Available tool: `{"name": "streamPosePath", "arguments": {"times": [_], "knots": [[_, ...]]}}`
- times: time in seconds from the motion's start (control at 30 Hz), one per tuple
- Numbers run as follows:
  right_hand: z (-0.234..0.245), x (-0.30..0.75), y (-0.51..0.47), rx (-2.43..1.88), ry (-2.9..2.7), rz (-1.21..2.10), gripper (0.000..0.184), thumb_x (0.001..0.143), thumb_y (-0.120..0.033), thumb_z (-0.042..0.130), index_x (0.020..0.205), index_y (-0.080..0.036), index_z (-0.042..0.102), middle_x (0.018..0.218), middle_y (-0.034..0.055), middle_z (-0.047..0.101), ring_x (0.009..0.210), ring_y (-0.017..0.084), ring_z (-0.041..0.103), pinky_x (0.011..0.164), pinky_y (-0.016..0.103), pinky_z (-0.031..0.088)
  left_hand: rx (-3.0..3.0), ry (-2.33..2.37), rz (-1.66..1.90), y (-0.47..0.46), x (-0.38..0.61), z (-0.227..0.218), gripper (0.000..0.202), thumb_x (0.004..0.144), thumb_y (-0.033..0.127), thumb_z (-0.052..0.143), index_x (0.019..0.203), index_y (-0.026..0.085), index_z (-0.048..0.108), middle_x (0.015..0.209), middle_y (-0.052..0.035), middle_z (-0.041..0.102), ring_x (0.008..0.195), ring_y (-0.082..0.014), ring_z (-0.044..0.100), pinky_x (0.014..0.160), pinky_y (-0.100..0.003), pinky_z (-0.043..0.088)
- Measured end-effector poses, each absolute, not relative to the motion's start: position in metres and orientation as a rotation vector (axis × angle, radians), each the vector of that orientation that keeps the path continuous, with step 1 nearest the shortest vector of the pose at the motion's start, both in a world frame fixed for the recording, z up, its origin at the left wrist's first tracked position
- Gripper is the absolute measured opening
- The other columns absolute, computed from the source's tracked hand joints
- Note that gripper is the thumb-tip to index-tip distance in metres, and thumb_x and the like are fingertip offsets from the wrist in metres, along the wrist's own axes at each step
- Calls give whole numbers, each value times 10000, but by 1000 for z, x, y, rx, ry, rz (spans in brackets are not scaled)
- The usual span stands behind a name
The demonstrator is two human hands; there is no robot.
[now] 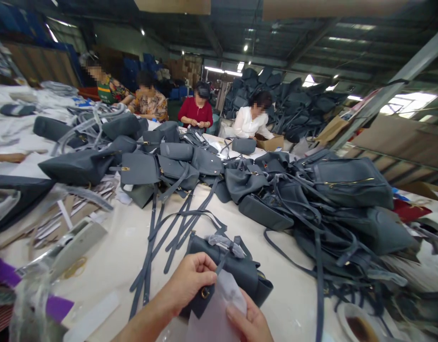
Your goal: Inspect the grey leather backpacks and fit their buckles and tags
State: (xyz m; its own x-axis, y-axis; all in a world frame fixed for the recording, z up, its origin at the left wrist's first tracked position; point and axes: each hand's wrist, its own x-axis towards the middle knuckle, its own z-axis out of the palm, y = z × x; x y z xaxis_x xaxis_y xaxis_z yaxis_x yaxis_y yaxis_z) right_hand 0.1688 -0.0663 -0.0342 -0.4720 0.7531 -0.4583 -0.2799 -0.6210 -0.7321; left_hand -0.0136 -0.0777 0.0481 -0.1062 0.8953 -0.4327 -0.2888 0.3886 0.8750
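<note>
A dark grey backpack (240, 268) lies on the white table (119, 247) right in front of me, its straps trailing away to the left. My left hand (190, 280) is closed in a pinch on the bag's front flap by a small gold clasp (204, 292). My right hand (249, 323) comes up from below and holds a pale translucent sheet of wrapping paper (219, 308) against the bag. A crumpled clear plastic piece (224, 243) rests on top of the bag.
Heaps of the same grey bags (347, 190) cover the right and far table. Loose straps (169, 228) run across the middle. White tools and purple sheets (58, 304) lie at left. Several people sit working at the far end. A cup (359, 325) stands at bottom right.
</note>
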Motion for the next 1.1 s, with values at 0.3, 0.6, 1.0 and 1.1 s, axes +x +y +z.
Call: {"name": "streamPosePath", "arguments": {"times": [0.3,0.6,1.0,1.1], "knots": [[-39,150,-77,-932,-602,2127,605,542,-295,886,1091,-194,652,898,103,782,858,309,729,783,434,558,614,1445,1272,-87,16,22,135,637,275,598,618,198,488,498,60,493,474,-116,474,482,-233,351],[-37,140,-76,-1117,-719,1891,681,468,-333,911,1060,-158,623,911,125,784,824,304,734,780,417,568,970,1916,1139,-92,15,27,99,665,259,613,735,211,561,712,5,589,709,-187,555,666,-272,410],[-30,140,-84,-1126,-733,1854,677,461,-370,907,1049,-169,637,852,103,789,763,287,734,723,390,578,397,1181,1131,-106,1,6,401,551,390,813,806,102,699,701,-51,685,654,-179,594,628,-260,448],[-24,142,-81,-1139,-788,1803,591,472,-427,898,968,-182,688,833,81,791,757,269,728,713,353,573,428,1281,1145,-100,8,5,282,546,315,787,704,102,691,626,-18,647,581,-138,543,576,-237,409]]}}
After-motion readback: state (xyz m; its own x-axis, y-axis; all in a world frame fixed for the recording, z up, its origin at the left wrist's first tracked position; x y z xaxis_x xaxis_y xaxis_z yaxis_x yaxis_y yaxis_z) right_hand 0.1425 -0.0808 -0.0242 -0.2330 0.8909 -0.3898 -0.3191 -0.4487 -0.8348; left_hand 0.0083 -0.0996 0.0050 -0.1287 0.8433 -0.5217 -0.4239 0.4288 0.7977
